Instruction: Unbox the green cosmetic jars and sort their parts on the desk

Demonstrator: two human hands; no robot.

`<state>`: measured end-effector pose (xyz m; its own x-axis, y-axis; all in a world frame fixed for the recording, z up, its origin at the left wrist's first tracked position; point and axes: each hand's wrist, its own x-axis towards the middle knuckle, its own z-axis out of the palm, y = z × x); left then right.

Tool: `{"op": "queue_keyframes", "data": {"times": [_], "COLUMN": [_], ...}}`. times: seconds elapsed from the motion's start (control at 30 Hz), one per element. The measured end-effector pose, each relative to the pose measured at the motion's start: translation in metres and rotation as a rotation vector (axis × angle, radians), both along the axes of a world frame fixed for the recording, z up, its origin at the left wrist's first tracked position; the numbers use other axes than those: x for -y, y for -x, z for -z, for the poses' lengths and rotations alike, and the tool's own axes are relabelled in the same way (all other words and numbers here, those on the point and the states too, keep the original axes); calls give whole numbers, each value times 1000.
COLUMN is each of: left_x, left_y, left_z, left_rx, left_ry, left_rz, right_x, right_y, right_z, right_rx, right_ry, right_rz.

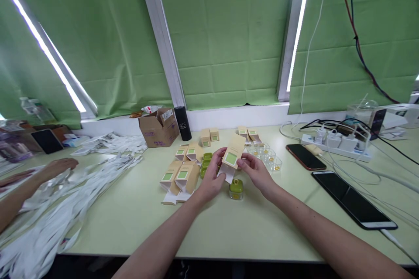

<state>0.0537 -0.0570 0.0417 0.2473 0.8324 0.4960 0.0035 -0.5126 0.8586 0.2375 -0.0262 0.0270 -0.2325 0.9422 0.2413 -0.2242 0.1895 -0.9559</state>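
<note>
Between them, my left hand and my right hand hold a tan cardboard box with a green window on its face. A white flap hangs down at its near end. Just below the box, a small clear container with a green lid stands on the table. Several similar tan boxes lie left of my left hand, some with white flaps out. Green lids sit partly hidden behind my left hand. Beyond my right hand are several clear containers with something yellow inside.
A brown carton and a black cylinder stand at the back. Two phones and a power strip with cables lie at right. At left, another person's hand is over white strips.
</note>
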Motion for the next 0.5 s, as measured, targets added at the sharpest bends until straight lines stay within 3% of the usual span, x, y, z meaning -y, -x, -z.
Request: {"op": "queue_keyframes", "data": {"times": [0.13,0.37,0.5], "left_x": [0,2,0], "left_y": [0,1,5], "left_z": [1,1,5], "left_rx": [-81,-296,-362], "left_ry": [-60,-218,-348], "left_rz": [-61,-309,-308], "right_x": [4,8,8], "right_y": [0,1,1], "right_z": [-7,-13,-16], "right_rx": [-30,-63,-63], "right_ry": [26,37,27], "right_rz": [0,-11,9]}}
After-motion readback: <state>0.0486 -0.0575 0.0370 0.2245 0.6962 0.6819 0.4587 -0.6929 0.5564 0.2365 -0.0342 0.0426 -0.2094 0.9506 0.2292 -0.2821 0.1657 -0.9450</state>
